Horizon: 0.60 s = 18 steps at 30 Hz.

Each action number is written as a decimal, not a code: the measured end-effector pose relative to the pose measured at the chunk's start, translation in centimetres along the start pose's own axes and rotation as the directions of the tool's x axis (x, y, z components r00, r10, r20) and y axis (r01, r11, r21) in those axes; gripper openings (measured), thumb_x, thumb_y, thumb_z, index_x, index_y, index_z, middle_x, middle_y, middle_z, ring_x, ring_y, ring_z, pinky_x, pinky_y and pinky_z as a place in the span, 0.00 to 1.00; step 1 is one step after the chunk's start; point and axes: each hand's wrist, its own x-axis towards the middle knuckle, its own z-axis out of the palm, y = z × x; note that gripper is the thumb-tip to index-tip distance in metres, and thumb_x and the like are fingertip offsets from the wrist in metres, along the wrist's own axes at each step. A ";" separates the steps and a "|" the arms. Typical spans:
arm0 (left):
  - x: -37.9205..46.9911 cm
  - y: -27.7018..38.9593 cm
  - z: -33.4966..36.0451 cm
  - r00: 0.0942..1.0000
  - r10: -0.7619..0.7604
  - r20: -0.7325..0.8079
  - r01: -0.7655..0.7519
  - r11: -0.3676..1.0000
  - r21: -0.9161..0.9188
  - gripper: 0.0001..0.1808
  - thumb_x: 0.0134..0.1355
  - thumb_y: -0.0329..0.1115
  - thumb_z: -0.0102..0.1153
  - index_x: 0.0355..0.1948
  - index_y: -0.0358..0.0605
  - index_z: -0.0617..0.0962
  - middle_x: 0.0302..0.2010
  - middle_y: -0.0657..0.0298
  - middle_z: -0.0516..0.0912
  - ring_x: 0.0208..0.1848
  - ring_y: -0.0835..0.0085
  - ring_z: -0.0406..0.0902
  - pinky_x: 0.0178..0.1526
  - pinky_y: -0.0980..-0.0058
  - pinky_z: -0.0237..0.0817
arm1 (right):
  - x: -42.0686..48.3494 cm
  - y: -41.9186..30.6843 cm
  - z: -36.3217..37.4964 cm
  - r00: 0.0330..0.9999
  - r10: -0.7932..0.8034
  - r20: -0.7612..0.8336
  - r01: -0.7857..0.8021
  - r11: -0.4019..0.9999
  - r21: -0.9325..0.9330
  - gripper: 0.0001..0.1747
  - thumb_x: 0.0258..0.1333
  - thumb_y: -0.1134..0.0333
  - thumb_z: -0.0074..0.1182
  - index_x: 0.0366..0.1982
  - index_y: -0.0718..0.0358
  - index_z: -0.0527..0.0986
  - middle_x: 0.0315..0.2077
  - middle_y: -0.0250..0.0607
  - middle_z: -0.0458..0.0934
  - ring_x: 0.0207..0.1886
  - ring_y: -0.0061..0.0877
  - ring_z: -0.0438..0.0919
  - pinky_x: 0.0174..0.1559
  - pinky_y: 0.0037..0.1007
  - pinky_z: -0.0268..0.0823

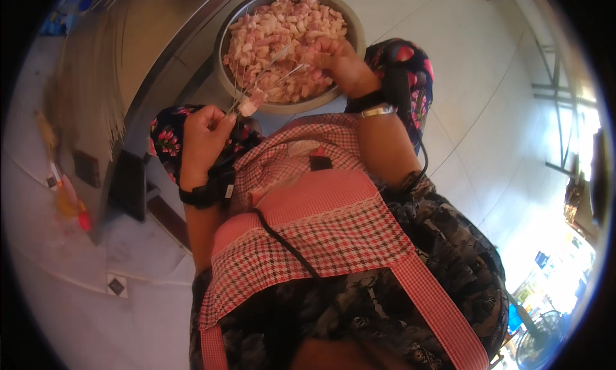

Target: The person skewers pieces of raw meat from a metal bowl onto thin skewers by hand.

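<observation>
My left hand [207, 134] grips several thin skewers [237, 88] near their lower ends, thumb against the fingers. A pale pink piece of raw meat [251, 103] sits at the skewers just beyond my thumb. The skewers reach up across a round metal basin [357, 31] heaped with small chunks of raw meat [284, 26]. My right hand [344, 64] is over the basin's right side, its fingers bent down at the meat near the tip of one skewer. Whether a chunk lies between those fingertips cannot be made out.
On my left, a large bunch of thin sticks [91, 76] lies on a metal-edged surface [166, 57]. A dark phone-like slab [127, 185] is at its near end. My knees in floral cloth flank the basin. A fan [540, 338] stands far right.
</observation>
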 end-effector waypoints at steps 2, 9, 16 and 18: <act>0.1 0.4 0.5 1.000 -0.013 0.013 0.013 0.999 -0.038 0.14 0.55 0.31 0.57 0.17 0.42 0.68 0.14 0.74 0.66 0.16 0.90 0.59 0.18 0.86 0.49 | 0.2 0.8 0.0 1.000 -0.008 0.008 0.008 0.998 0.059 0.05 0.50 0.70 0.55 0.28 0.64 0.74 0.18 0.33 0.76 0.18 0.14 0.74 0.20 0.17 0.69; 0.0 -0.6 1.4 0.999 -0.018 -0.040 0.015 0.997 -0.070 0.14 0.55 0.31 0.58 0.17 0.42 0.68 0.14 0.74 0.66 0.16 0.89 0.58 0.18 0.87 0.48 | 0.3 1.1 0.4 0.995 -0.065 -0.075 0.081 0.971 0.224 0.07 0.52 0.68 0.55 0.32 0.63 0.73 0.22 0.29 0.75 0.21 0.12 0.74 0.23 0.13 0.66; -0.1 0.3 0.3 0.996 -0.073 0.055 0.080 0.987 -0.140 0.14 0.56 0.32 0.58 0.18 0.43 0.68 0.14 0.74 0.66 0.16 0.89 0.58 0.18 0.87 0.48 | 0.5 1.9 -0.6 0.997 -0.069 0.018 0.064 0.979 0.196 0.05 0.52 0.72 0.54 0.31 0.66 0.75 0.23 0.36 0.78 0.23 0.17 0.77 0.26 0.20 0.73; 0.2 0.1 0.5 0.999 -0.015 0.031 0.016 0.998 -0.060 0.14 0.56 0.32 0.57 0.18 0.43 0.68 0.14 0.74 0.66 0.16 0.89 0.58 0.18 0.87 0.48 | 0.4 1.9 -0.4 0.997 -0.071 0.040 0.061 0.974 0.218 0.05 0.52 0.72 0.53 0.30 0.66 0.75 0.23 0.36 0.78 0.23 0.18 0.77 0.27 0.20 0.73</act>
